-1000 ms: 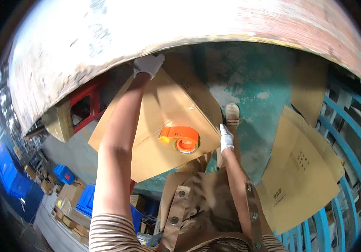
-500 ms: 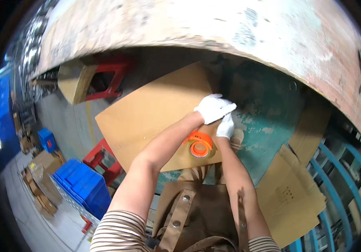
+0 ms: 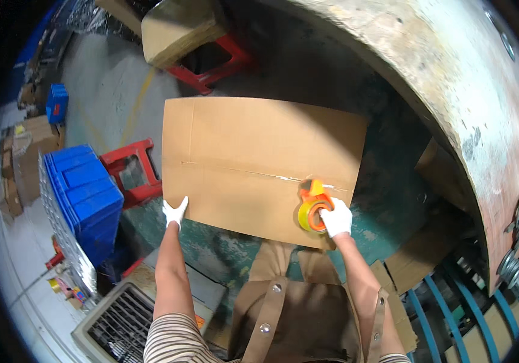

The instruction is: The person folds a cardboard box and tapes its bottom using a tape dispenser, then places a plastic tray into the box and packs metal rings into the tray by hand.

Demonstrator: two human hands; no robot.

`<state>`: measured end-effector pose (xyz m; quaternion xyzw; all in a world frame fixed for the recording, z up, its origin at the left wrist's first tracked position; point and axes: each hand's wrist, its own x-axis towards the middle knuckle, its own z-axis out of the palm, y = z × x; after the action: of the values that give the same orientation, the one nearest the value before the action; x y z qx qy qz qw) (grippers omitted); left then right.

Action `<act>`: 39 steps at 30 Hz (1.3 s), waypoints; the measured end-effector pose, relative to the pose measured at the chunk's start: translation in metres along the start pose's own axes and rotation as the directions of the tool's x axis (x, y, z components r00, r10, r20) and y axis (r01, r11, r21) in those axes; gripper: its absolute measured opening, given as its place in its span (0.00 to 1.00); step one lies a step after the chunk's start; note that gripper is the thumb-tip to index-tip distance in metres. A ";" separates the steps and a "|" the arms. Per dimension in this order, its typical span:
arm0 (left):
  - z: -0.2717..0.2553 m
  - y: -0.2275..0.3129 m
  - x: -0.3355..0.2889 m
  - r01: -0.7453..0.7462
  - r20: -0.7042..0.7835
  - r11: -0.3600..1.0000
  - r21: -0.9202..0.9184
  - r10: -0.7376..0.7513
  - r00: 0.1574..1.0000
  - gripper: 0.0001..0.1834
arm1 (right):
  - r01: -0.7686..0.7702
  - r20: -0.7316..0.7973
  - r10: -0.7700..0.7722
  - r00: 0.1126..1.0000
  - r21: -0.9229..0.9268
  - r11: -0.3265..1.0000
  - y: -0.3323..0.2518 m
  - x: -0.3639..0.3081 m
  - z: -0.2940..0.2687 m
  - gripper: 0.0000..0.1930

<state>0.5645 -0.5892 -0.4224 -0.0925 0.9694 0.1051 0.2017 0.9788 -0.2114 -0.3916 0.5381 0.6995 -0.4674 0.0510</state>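
A large brown cardboard box, lying flat as a wide panel [image 3: 241, 130], spreads out in front of me, with a seam running across it. My right hand [image 3: 338, 218], in a white glove, grips an orange tape dispenser [image 3: 312, 189] with a yellow-edged roll. The dispenser's head rests at the seam near the panel's right end, where a shiny strip of tape shows. My left hand [image 3: 175, 213], also gloved in white, is at the panel's near left corner, thumb and fingers spread around the edge; its fingertips are partly hidden.
To the left stand a red stool [image 3: 141, 169] and blue plastic crates [image 3: 84, 196]. Another red stool [image 3: 208, 72] carries a carton [image 3: 178, 33] beyond the panel. A worn tabletop [image 3: 441, 91] curves along the right. Below it are blue rails [image 3: 459, 308] and loose cardboard.
The cardboard now lies squarer to me. My hands have parted from its right side: the left went to the near left corner, and the right took up the tape dispenser.
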 end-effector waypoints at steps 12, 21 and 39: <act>0.022 0.039 -0.080 0.183 0.074 0.972 0.147 -0.195 0.978 0.67 | -0.168 0.119 0.122 0.985 0.801 0.574 0.004 -0.026 -0.060 0.34; 0.030 0.117 -0.257 -0.169 0.564 0.904 -0.393 0.382 0.732 0.37 | 0.226 -0.167 -0.173 0.971 0.392 0.892 -0.050 -0.121 -0.049 0.43; -0.073 0.258 -0.149 0.123 0.965 0.977 -0.177 0.147 0.219 0.17 | 0.229 -0.401 -0.197 0.895 0.033 0.973 -0.234 -0.152 0.064 0.42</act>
<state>0.6145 -0.3384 -0.2532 -0.0203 0.6129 0.2454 0.7508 0.8272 -0.3602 -0.1998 0.5432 0.7310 -0.3792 -0.1640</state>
